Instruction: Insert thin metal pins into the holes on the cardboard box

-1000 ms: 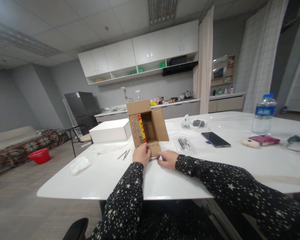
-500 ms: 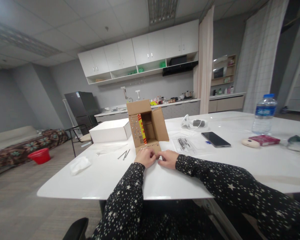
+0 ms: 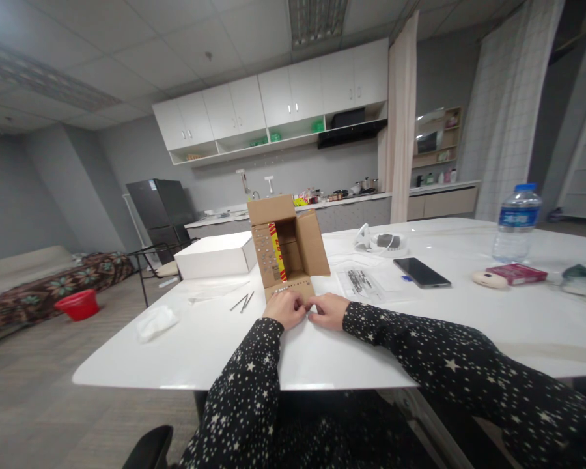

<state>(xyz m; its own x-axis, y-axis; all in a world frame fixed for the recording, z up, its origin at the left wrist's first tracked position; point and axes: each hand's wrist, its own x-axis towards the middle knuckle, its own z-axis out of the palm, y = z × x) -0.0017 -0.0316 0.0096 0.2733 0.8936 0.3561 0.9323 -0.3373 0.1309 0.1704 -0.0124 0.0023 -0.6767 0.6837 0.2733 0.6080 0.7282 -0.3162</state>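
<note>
Up front, head view, the only one: an open cardboard box point(image 3: 287, 251) stands on the white table point(image 3: 322, 352), flaps spread, its lower front flap lying flat toward the person. Rows of small dots mark the left flap and the front flap; a red-and-yellow strip shows inside along the left wall.

Left hand point(image 3: 286, 309) rests at the near edge of that front flap, fingers curled down on it. Right hand point(image 3: 328, 310) lies just beside it, fingertips meeting the left hand's at the flap's right corner. Both grips look pinched together there; whether something small sits between the fingers I cannot tell, too small to make out. Both sleeves dark with white stars.

Left of the box: a few thin metal pins point(image 3: 243, 302) lying loose on the table, a crumpled white tissue point(image 3: 157, 322) nearer the edge, and a closed white box point(image 3: 216, 255) behind.

Right of the box: a clear plastic bag point(image 3: 361, 283) holding dark small parts, a black phone point(image 3: 421, 271) face up, and a white device with cable point(image 3: 381, 242) behind them.

Far right: water bottle point(image 3: 516, 223) upright, a red packet point(image 3: 516, 273), and a pale oval object point(image 3: 488, 279) touching the packet.

Background: kitchen cabinets, a dark fridge, a red basin on the floor.
</note>
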